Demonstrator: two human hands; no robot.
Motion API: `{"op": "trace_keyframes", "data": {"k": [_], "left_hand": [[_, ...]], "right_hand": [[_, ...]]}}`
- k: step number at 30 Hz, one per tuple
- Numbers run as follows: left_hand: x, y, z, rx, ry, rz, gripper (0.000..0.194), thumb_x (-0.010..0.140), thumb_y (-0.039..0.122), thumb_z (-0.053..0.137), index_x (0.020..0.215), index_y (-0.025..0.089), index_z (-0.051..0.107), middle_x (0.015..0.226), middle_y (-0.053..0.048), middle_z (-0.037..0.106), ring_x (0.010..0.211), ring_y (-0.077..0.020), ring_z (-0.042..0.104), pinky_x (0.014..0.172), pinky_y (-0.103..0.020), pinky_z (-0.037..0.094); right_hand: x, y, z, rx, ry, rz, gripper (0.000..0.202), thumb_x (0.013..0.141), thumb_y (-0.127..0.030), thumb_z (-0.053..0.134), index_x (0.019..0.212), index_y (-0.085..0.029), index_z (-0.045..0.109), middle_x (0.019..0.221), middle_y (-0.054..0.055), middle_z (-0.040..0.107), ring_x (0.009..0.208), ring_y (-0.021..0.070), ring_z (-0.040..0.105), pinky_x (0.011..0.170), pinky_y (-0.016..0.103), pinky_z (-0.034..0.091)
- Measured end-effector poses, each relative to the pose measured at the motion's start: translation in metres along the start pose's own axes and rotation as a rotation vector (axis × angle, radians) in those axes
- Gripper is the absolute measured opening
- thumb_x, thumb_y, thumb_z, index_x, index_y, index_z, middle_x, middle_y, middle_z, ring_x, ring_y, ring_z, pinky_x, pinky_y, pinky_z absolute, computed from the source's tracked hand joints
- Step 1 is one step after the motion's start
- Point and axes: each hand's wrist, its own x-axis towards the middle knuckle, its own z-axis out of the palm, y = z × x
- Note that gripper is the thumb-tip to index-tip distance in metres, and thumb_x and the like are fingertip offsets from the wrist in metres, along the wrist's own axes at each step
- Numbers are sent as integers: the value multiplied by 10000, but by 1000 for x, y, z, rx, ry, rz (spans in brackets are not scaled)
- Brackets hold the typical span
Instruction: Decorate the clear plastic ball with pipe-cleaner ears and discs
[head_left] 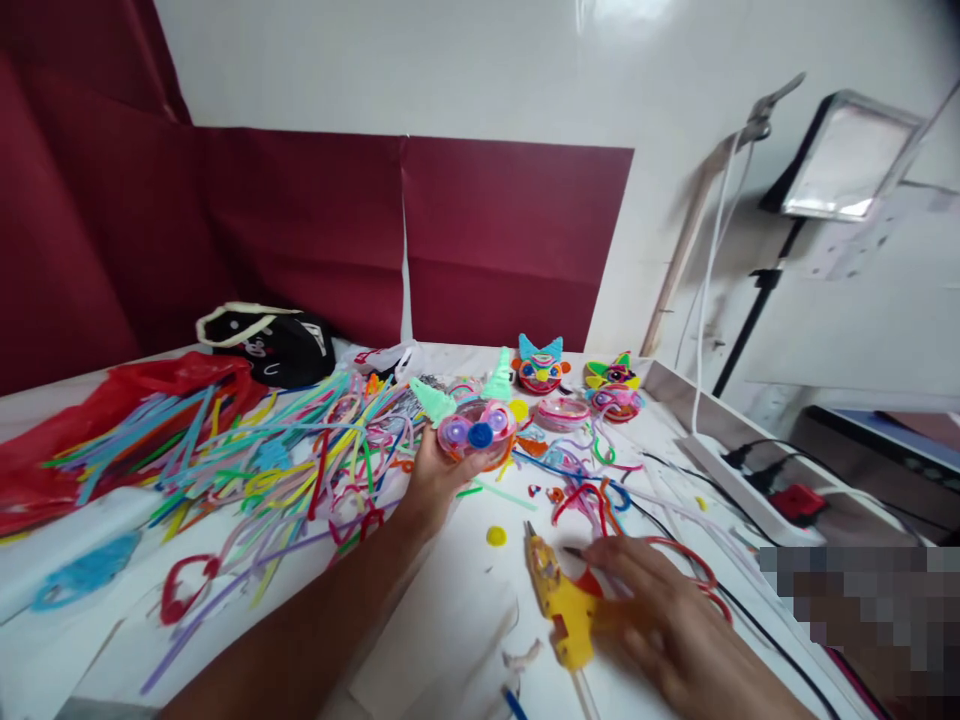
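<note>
Chenille-stem animal head (480,434), with two pale green ears (431,401), purple disc eyes (454,431) and a blue disc nose, raised over the middle of the white tabletop (465,565). The left hand (437,472) is closed on its lower edge, the thumb lying across the front beneath the nose. Such a grip seems well chosen: it leaves the ears and upper face uncovered, and light pressure should be enough, since wound stems probably deform when squeezed.

To the right, a yellow glue gun (562,605) lies with its nozzle (529,530) directed away from the person. The right hand (667,620) is at its handle, fingers partly bent; motion blur prevents telling whether they grasp it or merely rest against it. For good handling, the gun is best taken by the handle alone, fingertips well behind the nozzle, which may be hot. A loose yellow disc (496,537) lies between head and gun; any glue is best applied sparingly, the head held steady and the joint pressed briefly.
</note>
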Motion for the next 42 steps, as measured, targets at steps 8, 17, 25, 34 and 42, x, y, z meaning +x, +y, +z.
{"op": "trace_keyframes", "data": {"k": [8,17,25,34,42], "left_hand": [[1,0,-4,15,23,29,697,629,148,852,1211,252,483,1196,-61,674,1173,-276,623,1015,-453,478],[-1,7,4,40,57,20,726,579,129,855,1193,255,489,1180,-52,678,1205,-297,605,1041,-469,469],[-2,3,4,25,48,-9,757,552,97,862,1189,246,480,1189,-47,674,1137,-261,644,1033,-447,472],[-5,-1,4,56,63,-48,784,534,138,880,1210,231,492,1202,-71,666,1136,-280,641,1062,-514,441],[-6,-10,-2,96,37,-41,724,590,199,877,1202,218,492,1180,-76,686,1082,-260,669,1014,-456,489]], "right_hand": [[-9,13,16,-292,-39,-227,596,681,-83,510,1250,-177,663,1229,132,703,1069,282,699,854,396,611],[-3,10,24,-419,86,-305,557,687,-34,443,1168,-174,687,1117,105,748,931,249,731,750,368,599],[0,15,36,-401,7,-259,551,710,-34,463,1210,-164,658,1177,134,719,971,264,714,806,395,565],[5,18,34,-315,-63,-204,458,740,-80,513,1161,-208,642,1199,124,678,994,257,688,829,370,552],[1,10,26,-299,12,-173,450,682,-90,464,1094,-204,605,1151,119,678,933,272,663,779,406,502]]}}
